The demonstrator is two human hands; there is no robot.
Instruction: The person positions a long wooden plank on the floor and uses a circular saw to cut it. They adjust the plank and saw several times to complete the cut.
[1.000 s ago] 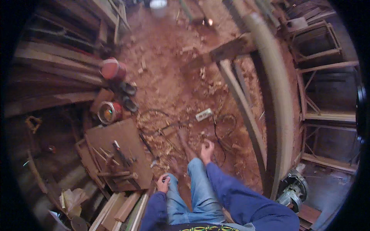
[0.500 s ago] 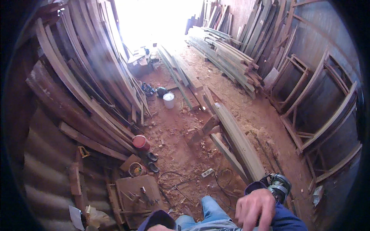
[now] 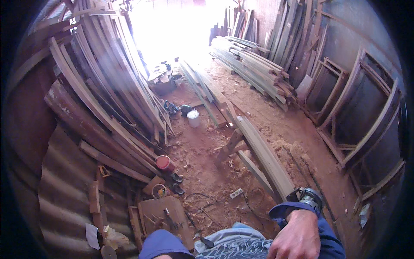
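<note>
My right hand (image 3: pixel 297 235) is at the lower edge, back upward, with a blue sleeve behind it. Its fingers bend down and run out of the picture, so what they touch is hidden. Just beyond the wrist sits a power tool with a rounded, metallic body (image 3: pixel 310 198), at the near end of a long planed beam (image 3: pixel 267 157). The hand is apart from the tool. Of my left arm only the blue sleeve (image 3: pixel 164 245) and a sliver of skin show at the bottom; the left hand lies below the frame. Between the arms is my patterned shirt (image 3: pixel 237 249).
A wooden trestle (image 3: pixel 228 144) props the beam. Shavings and a white power strip (image 3: pixel 236 193) with cables lie on the earth floor. Leaning planks (image 3: pixel 103 86), buckets (image 3: pixel 164 163) and a board with tools (image 3: pixel 172 207) line the left; stacked timber (image 3: pixel 254 64) and wooden frames (image 3: pixel 366 112) the right.
The view has shifted slightly, so the room sits a little lower and to the right. My right hand has dropped toward the lower edge, and more of the left sleeve shows.
</note>
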